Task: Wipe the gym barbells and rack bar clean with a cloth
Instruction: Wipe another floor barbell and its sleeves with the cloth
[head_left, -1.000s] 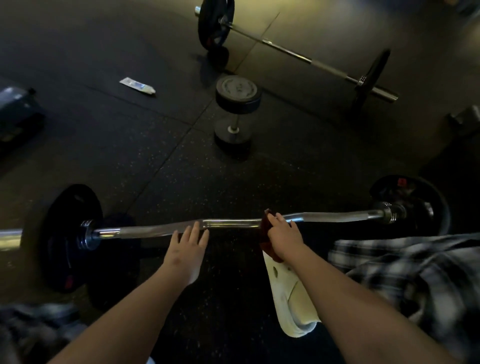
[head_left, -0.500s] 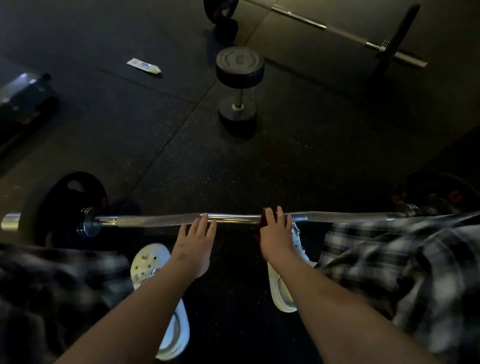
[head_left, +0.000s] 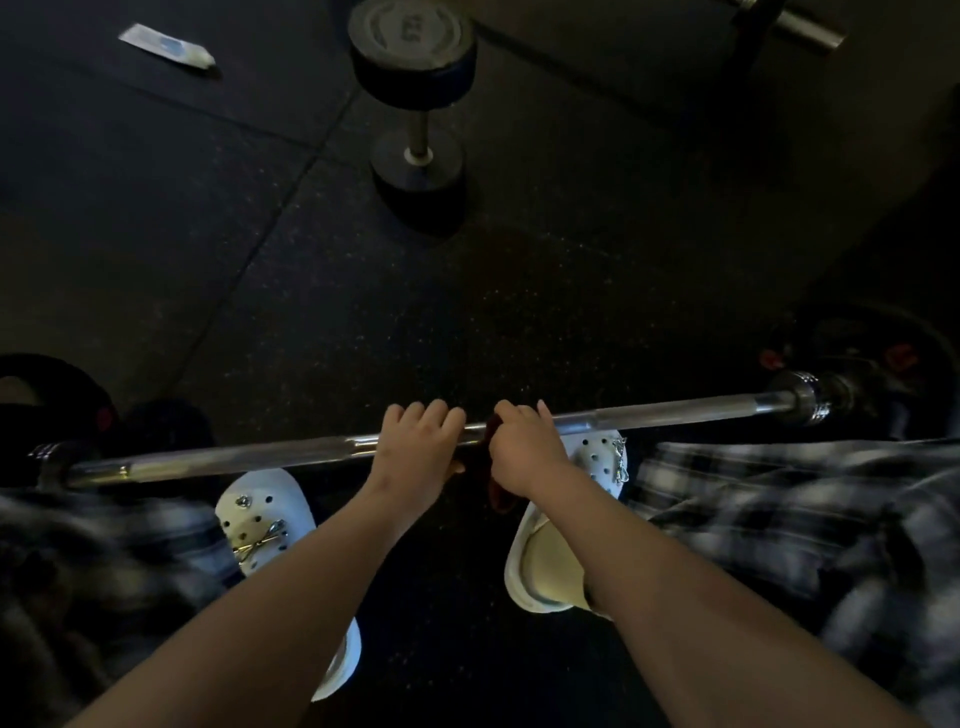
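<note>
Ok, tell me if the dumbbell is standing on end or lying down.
Standing on end: the dumbbell has one head above the other, handle vertical between them, lower head on the floor.

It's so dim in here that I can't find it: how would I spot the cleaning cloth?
Find the long steel barbell crossing the picture by the white clogs. Two hands grip its middle, and the cloth is the dark red fabric bunched under the right hand, drooping below the bar. The left hand beside it holds bare steel.
</note>
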